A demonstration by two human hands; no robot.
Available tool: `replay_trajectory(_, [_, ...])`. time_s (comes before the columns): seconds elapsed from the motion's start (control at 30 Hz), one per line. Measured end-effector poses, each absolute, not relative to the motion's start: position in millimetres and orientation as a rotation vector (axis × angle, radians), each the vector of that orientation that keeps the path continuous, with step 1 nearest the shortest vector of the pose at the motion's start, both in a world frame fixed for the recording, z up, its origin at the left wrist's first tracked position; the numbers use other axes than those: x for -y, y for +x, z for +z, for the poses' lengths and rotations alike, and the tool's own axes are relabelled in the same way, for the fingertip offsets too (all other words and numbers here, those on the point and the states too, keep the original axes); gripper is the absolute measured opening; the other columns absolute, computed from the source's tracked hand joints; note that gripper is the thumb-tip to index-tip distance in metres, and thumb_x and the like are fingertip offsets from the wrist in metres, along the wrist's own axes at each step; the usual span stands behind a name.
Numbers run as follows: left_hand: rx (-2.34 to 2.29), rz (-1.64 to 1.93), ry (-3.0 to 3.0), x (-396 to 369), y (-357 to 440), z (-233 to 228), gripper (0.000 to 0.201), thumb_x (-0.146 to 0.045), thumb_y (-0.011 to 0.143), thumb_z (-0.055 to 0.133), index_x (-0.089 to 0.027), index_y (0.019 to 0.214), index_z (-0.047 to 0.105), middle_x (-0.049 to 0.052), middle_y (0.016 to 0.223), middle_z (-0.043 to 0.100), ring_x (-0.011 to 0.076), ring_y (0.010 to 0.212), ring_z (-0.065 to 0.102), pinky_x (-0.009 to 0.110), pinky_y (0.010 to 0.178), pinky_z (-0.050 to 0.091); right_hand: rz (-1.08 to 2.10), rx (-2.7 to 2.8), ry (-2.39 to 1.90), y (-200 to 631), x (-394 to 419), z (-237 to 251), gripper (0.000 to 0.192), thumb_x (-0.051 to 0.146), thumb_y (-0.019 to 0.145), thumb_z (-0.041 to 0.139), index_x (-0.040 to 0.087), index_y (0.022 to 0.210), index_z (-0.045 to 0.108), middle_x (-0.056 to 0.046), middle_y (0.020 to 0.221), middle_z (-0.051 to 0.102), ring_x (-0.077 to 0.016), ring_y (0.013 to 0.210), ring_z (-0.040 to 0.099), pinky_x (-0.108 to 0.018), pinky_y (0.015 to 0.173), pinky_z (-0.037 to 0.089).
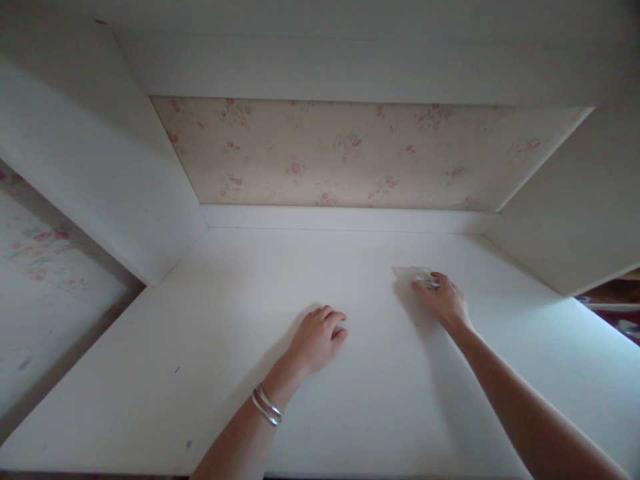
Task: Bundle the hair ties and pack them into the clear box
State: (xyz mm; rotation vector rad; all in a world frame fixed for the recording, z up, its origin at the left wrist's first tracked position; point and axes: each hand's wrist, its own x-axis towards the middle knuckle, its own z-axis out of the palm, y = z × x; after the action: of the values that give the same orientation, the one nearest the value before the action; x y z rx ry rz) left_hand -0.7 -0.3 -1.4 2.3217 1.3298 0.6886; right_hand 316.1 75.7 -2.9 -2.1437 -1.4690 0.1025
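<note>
My right hand (447, 303) is closed on a crumpled, thin whitish wipe (425, 279) at the right of the white desk surface (240, 280). A flat, partly see-through edge of the wipe spreads out to the left of my fingertips. Against the surface near the middle rests my left hand (317, 337), its fingers loosely curled and a gap showing between thumb and forefinger. Nothing can be made out in that gap. Two silver bangles (267, 405) circle my left wrist.
White side panels rise at the left (150, 220) and right (560, 220). Behind a low white ledge (350, 219) is flowered wallpaper (325, 153), with a white board (350, 67) above. A small dark mark (177, 369) and a greyish spot (189, 444) show on the surface.
</note>
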Motion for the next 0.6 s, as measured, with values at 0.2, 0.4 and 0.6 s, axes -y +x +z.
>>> replay_trajectory(0.2, [-1.415,0.922,2.059,-2,-1,-6,0.061,-0.033,0.077,0.066,-0.021,0.131,0.039,0.009,0.122,0.046,0.0166,0.091,0.056,0.035,0.087,0.05,0.463,1.622,-1.766,194,-47,3,0.06,0.054,0.074,0.057,0.021,0.123,0.049,-0.009,0.106,0.064,-0.0242,0.094,0.06,-0.037,0.082,0.046])
replay_trajectory(0.4, [-1.483,1.089,1.832,-13,-3,-16,0.082,-0.015,0.071,0.064,-0.022,0.14,0.02,0.014,0.135,0.036,0.0169,0.093,0.058,0.032,0.078,0.055,0.593,1.681,-1.517,136,-22,-1,0.053,0.05,0.075,0.06,0.02,0.118,0.052,-0.01,0.107,0.063,-0.0238,0.097,0.058,-0.038,0.085,0.045])
replay_trajectory(0.6, [-1.454,1.123,1.816,-14,-1,-13,0.074,-0.012,0.069,0.062,-0.022,0.134,0.029,0.012,0.131,0.044,0.0176,0.092,0.059,0.033,0.079,0.055,0.669,1.671,-1.454,139,-13,0,0.05,0.05,0.076,0.061,0.02,0.115,0.052,-0.009,0.104,0.064,-0.0213,0.092,0.06,-0.035,0.082,0.046])
